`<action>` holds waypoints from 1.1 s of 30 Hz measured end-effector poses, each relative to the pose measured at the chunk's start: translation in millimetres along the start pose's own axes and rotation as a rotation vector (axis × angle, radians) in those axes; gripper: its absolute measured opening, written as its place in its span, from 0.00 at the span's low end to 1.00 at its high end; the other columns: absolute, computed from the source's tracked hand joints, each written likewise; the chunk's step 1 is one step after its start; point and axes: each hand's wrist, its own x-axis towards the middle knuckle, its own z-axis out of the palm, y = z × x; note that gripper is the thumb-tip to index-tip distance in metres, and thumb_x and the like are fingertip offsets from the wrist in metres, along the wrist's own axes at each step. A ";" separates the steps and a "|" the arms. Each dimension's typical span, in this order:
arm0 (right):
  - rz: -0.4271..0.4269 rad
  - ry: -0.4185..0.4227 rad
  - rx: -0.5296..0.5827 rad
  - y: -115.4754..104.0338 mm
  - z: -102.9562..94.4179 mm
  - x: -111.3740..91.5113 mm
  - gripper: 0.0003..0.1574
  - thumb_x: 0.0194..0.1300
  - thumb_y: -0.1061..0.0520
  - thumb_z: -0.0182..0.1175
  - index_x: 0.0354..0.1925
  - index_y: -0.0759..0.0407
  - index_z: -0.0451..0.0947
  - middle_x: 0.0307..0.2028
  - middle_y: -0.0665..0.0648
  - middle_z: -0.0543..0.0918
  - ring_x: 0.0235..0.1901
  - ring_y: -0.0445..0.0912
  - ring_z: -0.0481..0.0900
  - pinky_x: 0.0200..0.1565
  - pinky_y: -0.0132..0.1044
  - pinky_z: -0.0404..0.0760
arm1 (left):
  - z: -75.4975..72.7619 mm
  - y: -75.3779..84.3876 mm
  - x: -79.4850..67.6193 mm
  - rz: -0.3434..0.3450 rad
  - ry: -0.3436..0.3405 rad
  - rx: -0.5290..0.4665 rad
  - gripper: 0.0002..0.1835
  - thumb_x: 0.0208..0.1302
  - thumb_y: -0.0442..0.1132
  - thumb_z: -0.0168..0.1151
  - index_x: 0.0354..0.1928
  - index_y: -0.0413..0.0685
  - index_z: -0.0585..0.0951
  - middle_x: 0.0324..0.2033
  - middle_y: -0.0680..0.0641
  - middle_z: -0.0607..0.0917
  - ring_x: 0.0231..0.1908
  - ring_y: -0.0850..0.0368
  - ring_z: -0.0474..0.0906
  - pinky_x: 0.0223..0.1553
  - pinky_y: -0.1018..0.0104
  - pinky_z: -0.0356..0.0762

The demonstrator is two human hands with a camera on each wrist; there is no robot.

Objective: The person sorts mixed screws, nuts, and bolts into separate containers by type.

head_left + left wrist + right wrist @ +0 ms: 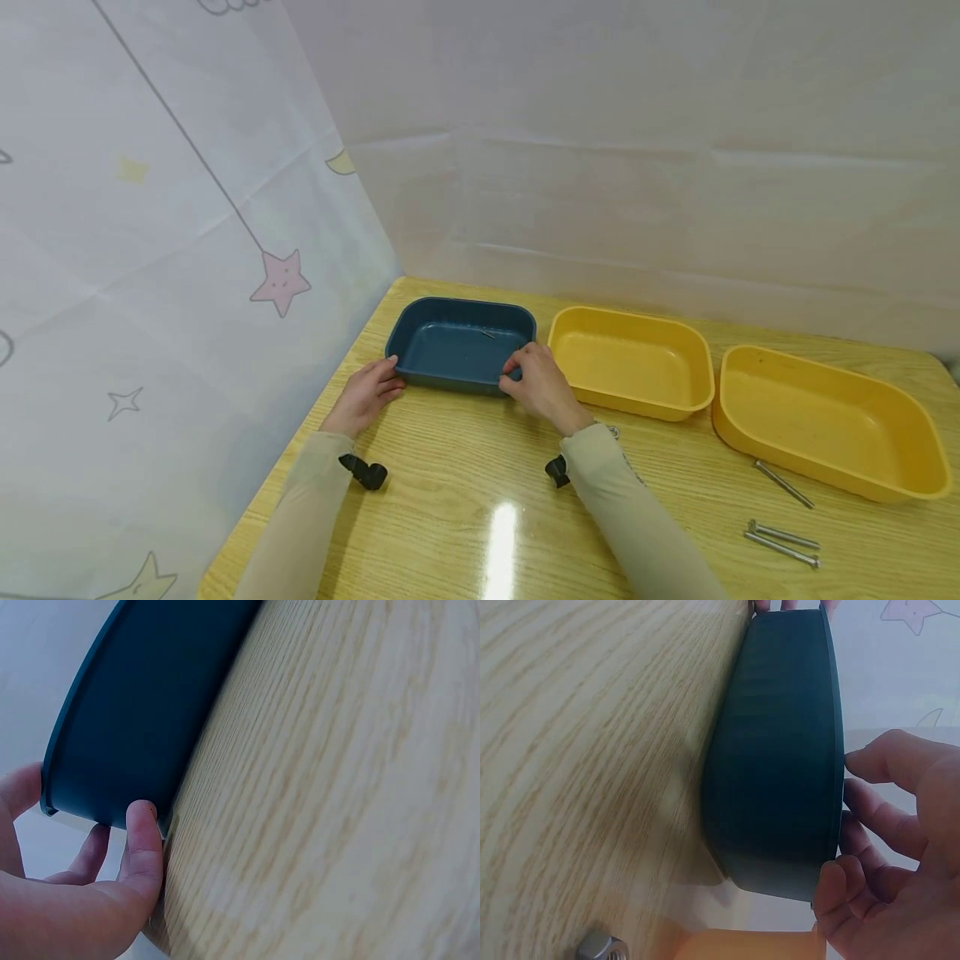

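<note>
A dark blue bin (pixel 461 385) stands on the wooden table. My left hand (pixel 366 398) grips its near left corner; in the left wrist view one digit lies at the rim and other fingertips (pixel 142 817) touch the outer wall. My right hand (pixel 542 385) is at the near right corner. Its bent fingers (pixel 889 757) reach over the rim in the right wrist view, where the tips are hidden behind the bin wall. I cannot tell whether they pinch anything. A small screw (pixel 488 334) lies inside the bin, toward the back right.
Right of the blue bin stand a yellow bin (pixel 637 403) and a second, angled yellow bin (pixel 825 471). Several long bolts (pixel 783 483) lie in front of the latter. A metal nut (pixel 600 946) sits near my right wrist. Printed fabric walls rise at the back and left.
</note>
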 end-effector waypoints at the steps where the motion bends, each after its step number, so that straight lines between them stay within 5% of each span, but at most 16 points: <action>1: -0.002 0.002 0.000 -0.1 0.0 0.1 0.06 0.63 0.55 0.62 0.35 0.56 0.82 0.43 0.56 0.76 0.49 0.53 0.69 0.52 0.44 0.73 | -0.2 -0.1 -0.1 0.000 -0.001 0.000 0.41 0.69 0.55 0.55 0.74 0.44 0.51 0.62 0.43 0.62 0.47 0.57 0.73 0.51 0.69 0.75; 24: -0.008 0.021 0.027 2.8 -0.9 -0.9 0.06 0.63 0.56 0.62 0.36 0.58 0.82 0.41 0.57 0.76 0.49 0.54 0.70 0.54 0.45 0.73 | 1.8 1.6 3.1 -0.011 -0.012 -0.012 0.41 0.69 0.55 0.55 0.74 0.45 0.50 0.64 0.43 0.61 0.48 0.56 0.72 0.55 0.66 0.74; 33: -0.021 0.029 0.047 3.0 -2.2 -1.7 0.05 0.63 0.56 0.62 0.35 0.57 0.81 0.40 0.57 0.75 0.46 0.54 0.70 0.49 0.44 0.73 | 6.3 1.6 -1.8 0.020 0.044 -0.002 0.41 0.69 0.57 0.52 0.74 0.43 0.51 0.69 0.39 0.57 0.49 0.57 0.73 0.51 0.70 0.76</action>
